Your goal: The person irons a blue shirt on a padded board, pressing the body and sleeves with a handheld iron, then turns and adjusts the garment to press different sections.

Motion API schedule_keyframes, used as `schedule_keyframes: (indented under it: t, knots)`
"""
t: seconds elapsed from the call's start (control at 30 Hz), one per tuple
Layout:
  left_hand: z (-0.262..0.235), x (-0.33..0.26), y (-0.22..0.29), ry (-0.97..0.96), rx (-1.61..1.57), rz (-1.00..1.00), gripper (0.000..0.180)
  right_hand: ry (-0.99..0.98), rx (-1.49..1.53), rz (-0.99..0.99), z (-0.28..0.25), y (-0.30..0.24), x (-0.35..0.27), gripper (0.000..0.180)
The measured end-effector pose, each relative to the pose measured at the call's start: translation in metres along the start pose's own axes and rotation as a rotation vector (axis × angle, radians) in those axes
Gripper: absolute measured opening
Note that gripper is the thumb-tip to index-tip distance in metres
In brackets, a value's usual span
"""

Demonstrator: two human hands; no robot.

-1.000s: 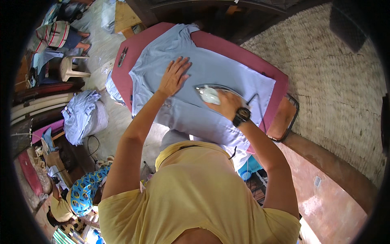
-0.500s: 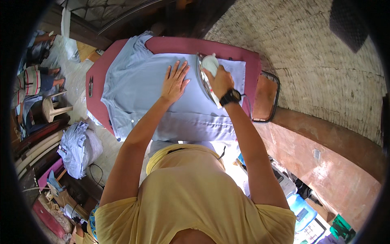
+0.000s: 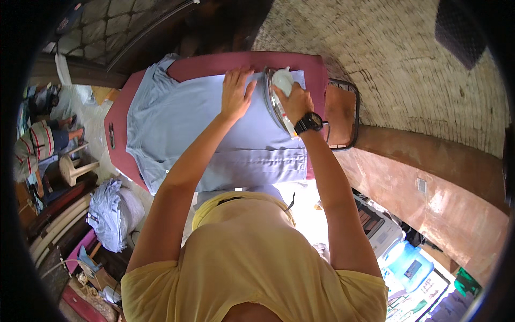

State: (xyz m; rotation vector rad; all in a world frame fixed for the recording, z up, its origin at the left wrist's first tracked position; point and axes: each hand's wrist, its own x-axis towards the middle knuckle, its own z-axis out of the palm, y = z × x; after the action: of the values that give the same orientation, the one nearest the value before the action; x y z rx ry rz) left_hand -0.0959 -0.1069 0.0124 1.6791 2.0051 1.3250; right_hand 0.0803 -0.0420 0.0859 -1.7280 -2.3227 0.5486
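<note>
A light blue shirt point(image 3: 182, 121) lies spread flat on a dark red ironing board point(image 3: 212, 61). My left hand point(image 3: 236, 94) presses palm-down on the shirt near the board's far edge, fingers spread. My right hand point(image 3: 295, 102), with a black wristwatch, grips the white handle of a clothes iron point(image 3: 278, 94) that rests on the shirt just right of my left hand.
A wire iron rest point(image 3: 343, 115) sticks out from the board's right end. A pile of pale blue clothes point(image 3: 112, 214) lies on the floor at left, near a wooden stool point(image 3: 75, 169) and a seated person point(image 3: 40, 145). A brick wall runs along the right.
The view has swung so the board sits higher and more level. The iron and my right hand have moved toward the board's far right end. My left hand stays flat on the shirt beside it.
</note>
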Motion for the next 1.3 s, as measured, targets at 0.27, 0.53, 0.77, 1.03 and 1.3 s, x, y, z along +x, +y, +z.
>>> schedule_keyframes:
  t: [0.27, 0.53, 0.77, 1.03, 1.3]
  knots:
    - [0.114, 0.085, 0.020, -0.348, 0.129, 0.051, 0.035, 0.064, 0.038, -0.061, -0.022, 0.105, -0.081, 0.048]
    - [0.138, 0.089, 0.021, -0.271, 0.102, 0.011, 0.019, 0.282, -0.022, 0.075, -0.022, 0.083, -0.047, 0.057]
    - [0.131, 0.108, 0.016, -0.368, 0.124, -0.028, 0.020, 0.271, 0.046, 0.063, -0.015, 0.097, -0.051, 0.060]
    - [0.131, 0.115, 0.018, -0.425, 0.116, -0.108, 0.020, 0.170, -0.026, 0.162, -0.019, 0.085, -0.030, 0.061]
    - [0.133, 0.113, 0.022, -0.433, 0.183, -0.124, 0.022, 0.104, 0.021, 0.210, -0.023, 0.079, -0.010, 0.060]
